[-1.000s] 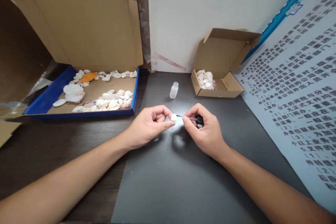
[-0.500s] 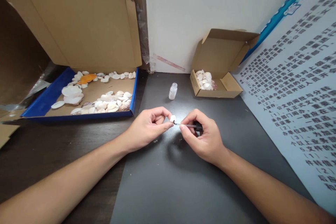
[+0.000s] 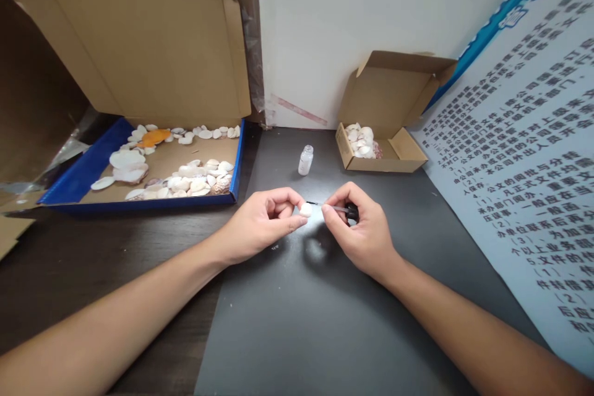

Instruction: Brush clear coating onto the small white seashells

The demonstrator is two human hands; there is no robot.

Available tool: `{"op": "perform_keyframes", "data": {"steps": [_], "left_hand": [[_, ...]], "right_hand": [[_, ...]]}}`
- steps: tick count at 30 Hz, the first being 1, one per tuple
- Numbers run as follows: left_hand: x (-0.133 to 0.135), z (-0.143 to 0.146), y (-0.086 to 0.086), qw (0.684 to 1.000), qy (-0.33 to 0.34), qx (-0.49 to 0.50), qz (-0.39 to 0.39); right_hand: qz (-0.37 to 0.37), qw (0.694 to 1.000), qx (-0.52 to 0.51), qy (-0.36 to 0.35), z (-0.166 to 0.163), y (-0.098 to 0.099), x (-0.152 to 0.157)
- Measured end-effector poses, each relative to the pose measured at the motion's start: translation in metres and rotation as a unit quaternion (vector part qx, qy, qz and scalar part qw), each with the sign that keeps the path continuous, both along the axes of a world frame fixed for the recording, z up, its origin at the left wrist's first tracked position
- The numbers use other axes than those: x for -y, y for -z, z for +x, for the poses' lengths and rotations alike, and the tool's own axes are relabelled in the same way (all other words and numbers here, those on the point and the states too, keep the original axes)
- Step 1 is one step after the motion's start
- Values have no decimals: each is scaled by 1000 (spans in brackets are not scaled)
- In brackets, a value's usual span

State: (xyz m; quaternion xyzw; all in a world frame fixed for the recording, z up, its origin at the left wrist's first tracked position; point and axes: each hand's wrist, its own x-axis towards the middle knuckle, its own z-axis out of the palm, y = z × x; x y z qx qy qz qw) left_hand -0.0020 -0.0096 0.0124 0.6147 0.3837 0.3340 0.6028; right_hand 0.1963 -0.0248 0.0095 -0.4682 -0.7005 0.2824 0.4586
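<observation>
The left hand [image 3: 260, 219] grips a small white shell [image 3: 305, 211] between thumb and fingertips, above the desk [image 3: 69, 260]. The right hand [image 3: 362, 229] grips a black-capped brush [image 3: 342, 208], its tip at the shell's upper edge; from here, contact cannot be confirmed. An uncapped bottle [image 3: 305, 162] stands upright beyond both hands, between the blue-sided box [image 3: 139, 205] and the small cardboard box [image 3: 390, 165].

My bare hands [image 3: 362, 229] are joining slim wrists [image 3: 225, 250], my bare forearms [image 3: 153, 306] are widening, and my thumbnails [image 3: 325, 208] are probably looking short.
</observation>
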Motion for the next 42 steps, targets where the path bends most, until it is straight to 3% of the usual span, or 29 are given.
{"op": "perform_keyframes", "data": {"steps": [21, 30, 42], "left_hand": [[1, 2, -1, 999, -6, 36, -16], [0, 0, 3, 989, 7, 122, -77], [2, 3, -8, 967, -12, 181, -179]], "right_hand": [[26, 998, -8, -57, -5, -4, 9], [23, 999, -7, -43, -4, -4, 6], [-39, 999, -7, -26, -2, -1, 3]]}}
